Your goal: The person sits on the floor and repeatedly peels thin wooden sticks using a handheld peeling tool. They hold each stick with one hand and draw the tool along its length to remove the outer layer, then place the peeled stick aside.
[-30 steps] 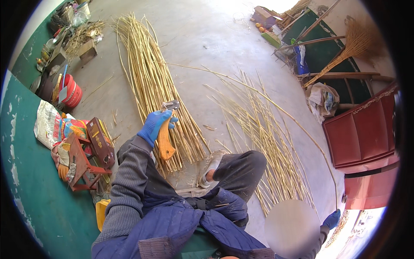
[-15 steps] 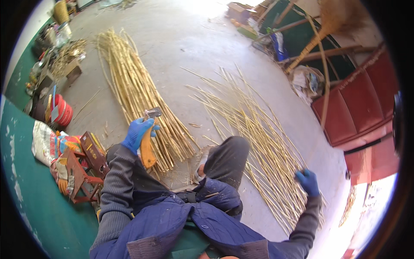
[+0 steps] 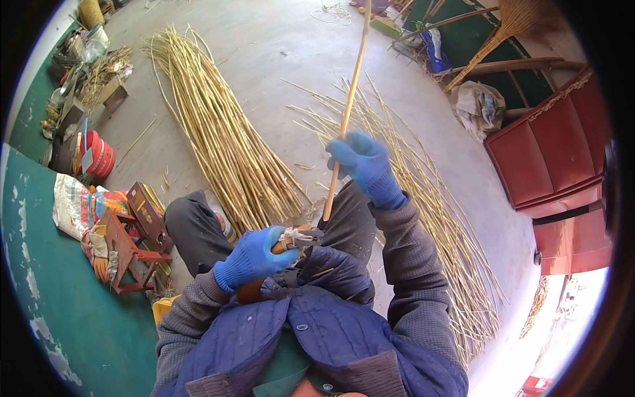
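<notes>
My left hand (image 3: 254, 257), in a blue glove, is closed around a wooden-handled blade tool (image 3: 296, 238) low over my lap. Pale wrapping shows near the tool's dark metal head; part of its handle is hidden by the hand. My right hand (image 3: 369, 169), also blue-gloved, pinches a long thin cane stick (image 3: 350, 99) near its lower end. The stick stands almost upright, its bottom tip just above the tool and apart from it. Beyond my left knee lies a thick bundle of canes (image 3: 221, 126). Behind my right arm, thinner canes (image 3: 436, 218) spread loosely over the floor.
At the left stand a small red-brown stool (image 3: 129, 258), a box (image 3: 147, 208), a sack (image 3: 69, 205) and a red bucket (image 3: 99, 159). A broom (image 3: 493, 49) leans at the upper right, above a red padded panel (image 3: 552, 145). Cane scraps lie on the grey floor.
My right hand has come up from the loose canes at the right, now holding one stick. The left hand has drawn the tool down and inward over my lap.
</notes>
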`<state>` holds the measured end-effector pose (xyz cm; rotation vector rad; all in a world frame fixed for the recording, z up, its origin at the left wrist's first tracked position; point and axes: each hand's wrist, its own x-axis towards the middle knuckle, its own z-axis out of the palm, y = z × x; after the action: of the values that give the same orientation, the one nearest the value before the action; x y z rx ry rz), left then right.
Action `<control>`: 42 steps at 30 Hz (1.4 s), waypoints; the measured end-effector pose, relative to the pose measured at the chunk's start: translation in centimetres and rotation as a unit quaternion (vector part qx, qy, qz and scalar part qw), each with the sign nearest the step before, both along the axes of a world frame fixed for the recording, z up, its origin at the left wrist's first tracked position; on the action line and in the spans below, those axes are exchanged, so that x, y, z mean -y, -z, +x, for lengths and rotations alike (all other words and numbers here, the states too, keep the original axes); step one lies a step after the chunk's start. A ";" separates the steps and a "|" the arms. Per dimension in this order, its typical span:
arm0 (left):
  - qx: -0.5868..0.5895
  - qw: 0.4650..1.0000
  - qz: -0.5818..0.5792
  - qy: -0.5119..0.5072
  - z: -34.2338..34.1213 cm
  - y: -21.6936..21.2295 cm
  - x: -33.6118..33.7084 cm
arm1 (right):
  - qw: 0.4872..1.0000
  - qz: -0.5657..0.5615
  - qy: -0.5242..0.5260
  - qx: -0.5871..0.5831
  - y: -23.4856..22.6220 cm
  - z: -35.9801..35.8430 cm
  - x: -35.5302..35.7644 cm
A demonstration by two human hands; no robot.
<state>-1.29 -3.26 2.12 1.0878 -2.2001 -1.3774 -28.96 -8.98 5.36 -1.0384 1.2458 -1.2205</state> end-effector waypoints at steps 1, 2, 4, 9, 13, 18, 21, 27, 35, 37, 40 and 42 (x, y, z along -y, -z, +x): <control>0.016 1.000 -0.010 -0.001 0.0 0.3 -0.2 | 1.000 0.000 0.005 -0.006 0.1 0.7 0.0; 0.018 1.000 0.017 -0.018 0.0 0.5 -0.3 | 1.000 -0.008 0.004 -0.003 0.1 1.3 -0.1; 0.003 1.000 -0.008 -0.026 0.0 0.8 -0.3 | 1.000 -0.003 0.017 -0.006 0.3 2.2 -0.3; 0.033 0.999 -0.022 -0.033 0.0 1.2 -0.3 | 0.999 0.011 0.031 -0.020 1.4 3.3 -1.0; 0.008 0.999 -0.016 -0.045 0.1 1.6 -0.3 | 0.998 0.029 0.053 -0.033 2.4 4.2 -1.7; 0.057 0.998 -0.019 -0.031 0.8 1.6 0.2 | 0.996 0.033 0.065 -0.051 4.2 6.4 -3.4; 0.055 0.996 -0.020 -0.074 1.1 1.4 0.6 | 0.987 0.081 0.021 -0.138 5.8 7.7 -5.8; 0.025 0.993 -0.102 -0.047 1.1 1.7 -0.1 | 0.997 0.043 0.054 -0.021 4.7 5.8 -4.5; 0.093 0.990 -0.079 -0.077 2.1 0.7 0.3 | 0.994 0.069 0.038 -0.081 0.3 6.3 -1.7; 0.007 0.994 -0.026 -0.107 1.8 0.0 1.7 | 0.989 0.084 0.002 -0.125 1.9 8.7 -3.0; -0.031 0.989 -0.107 -0.093 1.2 -1.2 3.4 | 0.992 -0.077 0.047 -0.086 3.0 7.9 -2.9; -0.058 0.990 -0.003 -0.127 0.7 -1.8 4.4 | 0.944 -0.238 0.110 -0.200 3.2 7.1 -2.7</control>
<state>-0.64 -7.71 3.92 1.2058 -1.9067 -1.2873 -21.88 -6.29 2.13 -1.5943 1.4393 -1.5853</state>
